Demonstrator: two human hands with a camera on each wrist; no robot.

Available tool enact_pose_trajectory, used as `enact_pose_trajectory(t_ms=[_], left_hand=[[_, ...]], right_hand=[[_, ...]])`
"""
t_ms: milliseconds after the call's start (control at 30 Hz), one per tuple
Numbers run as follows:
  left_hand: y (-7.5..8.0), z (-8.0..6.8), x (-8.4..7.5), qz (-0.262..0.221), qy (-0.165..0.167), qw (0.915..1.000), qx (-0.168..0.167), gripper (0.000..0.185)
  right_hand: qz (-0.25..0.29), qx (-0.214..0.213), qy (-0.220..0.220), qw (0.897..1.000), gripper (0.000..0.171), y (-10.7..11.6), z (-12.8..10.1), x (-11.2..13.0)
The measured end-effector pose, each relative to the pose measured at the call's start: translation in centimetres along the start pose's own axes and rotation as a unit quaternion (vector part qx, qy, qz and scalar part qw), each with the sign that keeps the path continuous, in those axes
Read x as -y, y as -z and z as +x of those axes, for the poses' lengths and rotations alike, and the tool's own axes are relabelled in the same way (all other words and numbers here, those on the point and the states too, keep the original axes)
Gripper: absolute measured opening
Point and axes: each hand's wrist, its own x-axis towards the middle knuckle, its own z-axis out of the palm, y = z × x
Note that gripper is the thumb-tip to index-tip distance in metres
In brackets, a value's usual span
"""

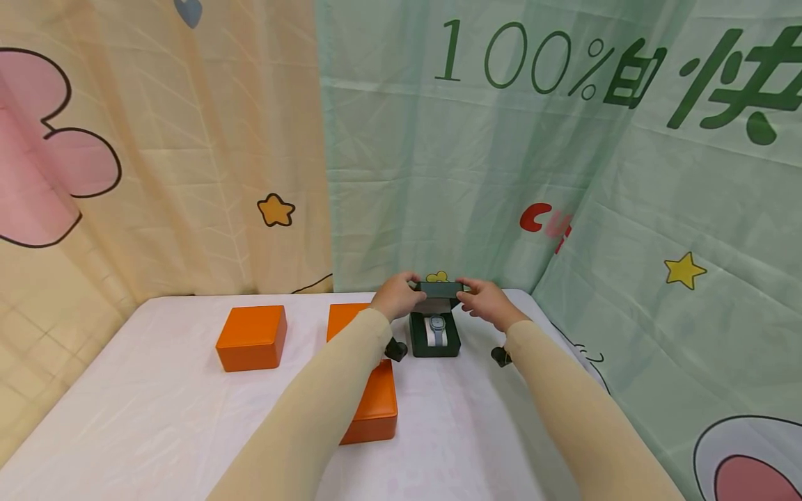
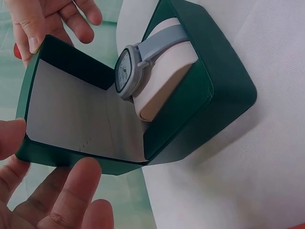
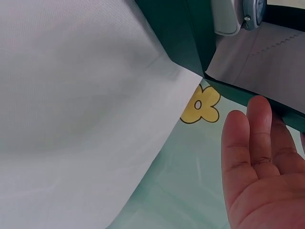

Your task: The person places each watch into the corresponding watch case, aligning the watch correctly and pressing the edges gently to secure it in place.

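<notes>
A dark green watch box (image 1: 435, 352) stands with its lid (image 1: 441, 289) raised, near the table's far edge. Inside, a watch (image 2: 125, 74) with a round dial and grey-blue strap (image 2: 162, 38) is wrapped around a pale cushion (image 2: 164, 78). At the lid's left side my left hand (image 1: 399, 297) pinches the edge, thumb on the front rim and fingers along the side. My right hand (image 1: 491, 303) holds the opposite side by its corner, thumb on the rim. In the right wrist view, that hand's fingers (image 3: 260, 126) lie against the lid's side.
One orange box (image 1: 250, 337) sits at the left of the white-covered table (image 1: 156, 403). Another orange box (image 1: 347, 316) and a nearer one (image 1: 376, 410) are partly hidden by my left arm. Printed curtains (image 1: 426, 167) hang behind the table and along its right side.
</notes>
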Motion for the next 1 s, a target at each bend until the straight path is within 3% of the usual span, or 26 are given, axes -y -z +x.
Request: enact_pose_trajectory(t_ms=[200, 633, 1000], left_hand=[[-0.06, 0.45, 0.12, 0.005, 0.005, 0.9999, 0.009, 0.046], [0.29, -0.19, 0.0, 0.047, -0.022, 0.9986, 0.001, 0.043], [0.15, 0.42, 0.19, 0.045, -0.01, 0.9988, 0.015, 0.044]], right_hand=[[0.0, 0.002, -0.001, 1.0, 0.056, 0.05, 0.01, -0.16], [-0.005, 0.002, 0.008, 1.0, 0.054, -0.08, -0.13, -0.38], [-0.014, 0.005, 0.003, 1.0, 0.055, -0.08, -0.2, -0.41]])
